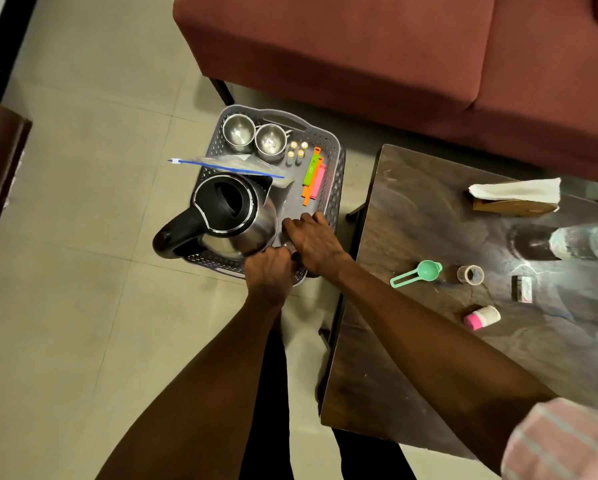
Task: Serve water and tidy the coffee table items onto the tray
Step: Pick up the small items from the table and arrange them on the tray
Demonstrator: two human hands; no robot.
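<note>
Bare forearms, a pink short sleeve [564, 445] with pale stripes on the right arm, and dark trousers [273, 410].

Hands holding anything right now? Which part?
Left hand grips the gray tray's near rim. Right hand rests inside the tray; any grip cannot be told.

Left hand [271, 271] curled, right hand [313, 242] knuckles up, wrists touching

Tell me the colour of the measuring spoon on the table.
Mint green measuring spoon, clearest in the head view.
</note>
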